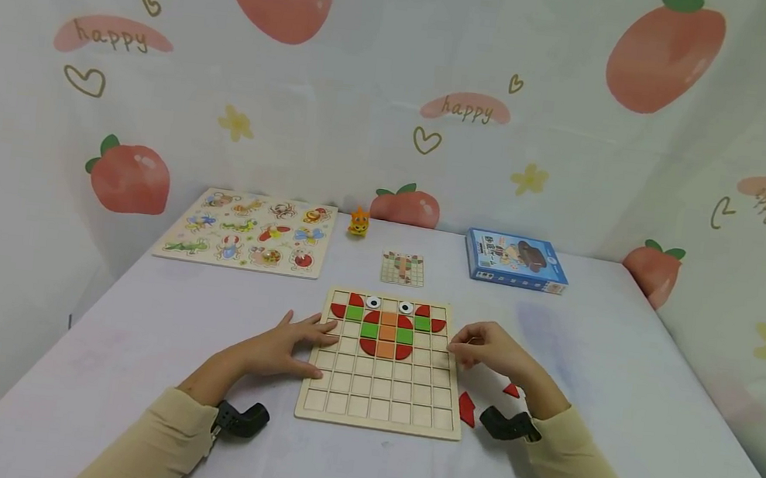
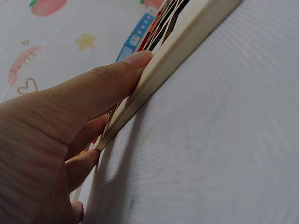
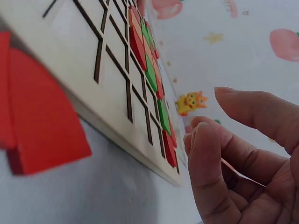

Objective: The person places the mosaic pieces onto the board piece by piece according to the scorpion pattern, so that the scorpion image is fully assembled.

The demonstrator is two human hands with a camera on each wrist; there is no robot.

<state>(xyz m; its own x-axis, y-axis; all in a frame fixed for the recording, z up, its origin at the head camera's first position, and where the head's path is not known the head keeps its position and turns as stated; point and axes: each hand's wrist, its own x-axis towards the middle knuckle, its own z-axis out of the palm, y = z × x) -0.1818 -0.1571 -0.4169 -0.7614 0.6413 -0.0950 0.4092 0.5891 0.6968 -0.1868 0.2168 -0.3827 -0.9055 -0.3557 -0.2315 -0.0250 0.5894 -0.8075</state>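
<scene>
A wooden grid board (image 1: pixel 377 428) lies flat, its upper rows filled with red quarter-round, green and orange square pieces and two eye pieces (image 1: pixel 373 303). My left hand (image 1: pixel 280 349) rests at the board's left edge with fingers spread, the thumb (image 2: pixel 105 86) touching the rim. By the right edge hovers my right hand (image 1: pixel 492 352), its fingers loosely bent. In the right wrist view a gap separates the thumb (image 3: pixel 252 107) from the fingertips (image 3: pixel 205 128), with nothing between them. Loose red pieces (image 1: pixel 466 410) lie beside the board, below this hand.
Behind the board lies a small pattern card (image 1: pixel 402 269). An insect picture board (image 1: pixel 250 233) is at the back left, with a small orange-and-yellow figure (image 1: pixel 359 222) to its right. A blue box (image 1: pixel 517 261) lies at the back right, before the printed cloth backdrop.
</scene>
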